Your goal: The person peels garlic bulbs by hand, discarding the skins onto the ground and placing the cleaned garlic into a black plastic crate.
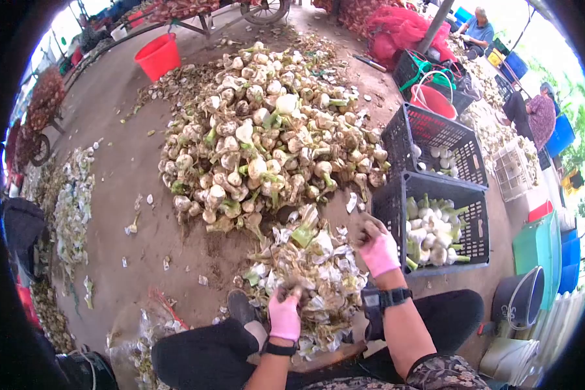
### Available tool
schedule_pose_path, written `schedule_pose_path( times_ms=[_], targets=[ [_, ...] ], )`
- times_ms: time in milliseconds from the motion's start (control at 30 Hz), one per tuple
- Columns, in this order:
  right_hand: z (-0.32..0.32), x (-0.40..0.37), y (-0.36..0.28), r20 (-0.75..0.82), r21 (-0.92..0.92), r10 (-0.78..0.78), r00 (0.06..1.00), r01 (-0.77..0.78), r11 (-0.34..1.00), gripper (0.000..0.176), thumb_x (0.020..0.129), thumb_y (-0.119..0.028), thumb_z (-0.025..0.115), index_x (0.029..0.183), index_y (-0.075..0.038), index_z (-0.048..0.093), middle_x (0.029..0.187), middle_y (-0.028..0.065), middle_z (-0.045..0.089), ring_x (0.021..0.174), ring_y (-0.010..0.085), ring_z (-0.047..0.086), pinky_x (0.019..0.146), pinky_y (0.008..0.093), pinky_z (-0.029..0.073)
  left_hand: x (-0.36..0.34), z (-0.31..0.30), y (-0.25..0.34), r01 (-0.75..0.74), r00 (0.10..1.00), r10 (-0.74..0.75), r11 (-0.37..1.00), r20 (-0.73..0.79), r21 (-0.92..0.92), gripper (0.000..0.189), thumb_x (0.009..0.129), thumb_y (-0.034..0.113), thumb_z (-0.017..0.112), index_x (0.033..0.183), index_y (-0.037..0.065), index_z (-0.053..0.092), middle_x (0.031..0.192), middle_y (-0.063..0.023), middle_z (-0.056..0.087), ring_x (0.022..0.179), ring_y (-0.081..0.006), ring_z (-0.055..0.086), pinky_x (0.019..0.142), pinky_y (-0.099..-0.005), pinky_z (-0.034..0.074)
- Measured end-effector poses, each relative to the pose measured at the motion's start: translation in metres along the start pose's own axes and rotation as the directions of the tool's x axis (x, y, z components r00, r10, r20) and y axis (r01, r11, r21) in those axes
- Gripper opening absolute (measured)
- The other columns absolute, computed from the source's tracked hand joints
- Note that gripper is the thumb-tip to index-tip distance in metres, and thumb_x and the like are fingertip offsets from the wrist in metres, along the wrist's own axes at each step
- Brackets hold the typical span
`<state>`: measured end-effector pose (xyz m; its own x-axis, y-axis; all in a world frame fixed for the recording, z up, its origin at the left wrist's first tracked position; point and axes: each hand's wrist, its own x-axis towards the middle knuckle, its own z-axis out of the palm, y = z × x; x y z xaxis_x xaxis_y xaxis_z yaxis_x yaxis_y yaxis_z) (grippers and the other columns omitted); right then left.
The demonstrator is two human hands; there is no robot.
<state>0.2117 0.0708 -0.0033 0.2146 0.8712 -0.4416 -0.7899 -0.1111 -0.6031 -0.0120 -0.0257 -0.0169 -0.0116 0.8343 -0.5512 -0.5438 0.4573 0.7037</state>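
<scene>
My left hand point(284, 314), in a pink glove, rests low on a heap of garlic peels point(312, 273) between my knees, fingers curled into the skins. My right hand point(377, 249), also pink-gloved, sits at the heap's right edge beside a black crate point(396, 201), closed around something small and dirty that I cannot make out. A big pile of unpeeled garlic bulbs point(266, 136) with green stalks lies on the ground ahead. The black crate holds cleaned white bulbs point(432, 231).
A second black crate point(435, 133) stands behind the first. A red bucket point(158, 56) is far left, a red basin point(432, 101) and red mesh sacks point(400, 29) far right. Two people sit at the upper right. Buckets and a green tub point(536, 247) stand at right.
</scene>
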Motion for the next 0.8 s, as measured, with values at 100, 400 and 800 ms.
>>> schedule_pose_path(
  times_ms=[100,400,800],
  targets=[
    [0.021,0.068,0.021,-0.101,-0.561,-0.090,0.991,0.019,0.828,0.027,0.085,-0.005,0.059,0.112,-0.002,0.059,0.090,0.0075,0.062,0.080,0.0155,0.058,0.067,0.0277,0.048,0.004,0.001,-0.008,-0.006,0.999,0.015,0.983,-0.051,0.185,0.021,0.087,0.004,0.057,0.108,0.000,0.058,0.098,-0.0060,0.066,0.081,-0.0109,0.060,0.071,-0.0247,0.049],
    [0.019,0.218,0.075,0.043,-0.989,-0.381,0.924,-0.014,-0.146,0.050,0.077,-0.005,0.055,0.126,-0.010,0.051,0.099,0.0220,0.064,0.095,0.0366,0.061,0.083,0.0414,0.047,0.033,-0.004,-0.012,0.132,0.983,-0.097,0.966,-0.158,0.222,0.029,0.084,0.002,0.057,0.111,-0.005,0.055,0.097,-0.0074,0.062,0.083,-0.0113,0.058,0.076,-0.0248,0.048],
    [-0.015,0.154,0.061,0.036,-0.996,-0.386,0.922,0.063,0.056,0.038,0.073,-0.001,0.049,0.107,-0.007,0.064,0.098,0.0186,0.066,0.094,0.0319,0.062,0.083,0.0345,0.047,0.011,0.013,-0.002,0.023,0.999,-0.016,0.962,-0.027,0.273,0.034,0.086,0.002,0.059,0.118,-0.007,0.050,0.105,-0.0079,0.059,0.093,-0.0132,0.058,0.085,-0.0266,0.047]
  ],
)
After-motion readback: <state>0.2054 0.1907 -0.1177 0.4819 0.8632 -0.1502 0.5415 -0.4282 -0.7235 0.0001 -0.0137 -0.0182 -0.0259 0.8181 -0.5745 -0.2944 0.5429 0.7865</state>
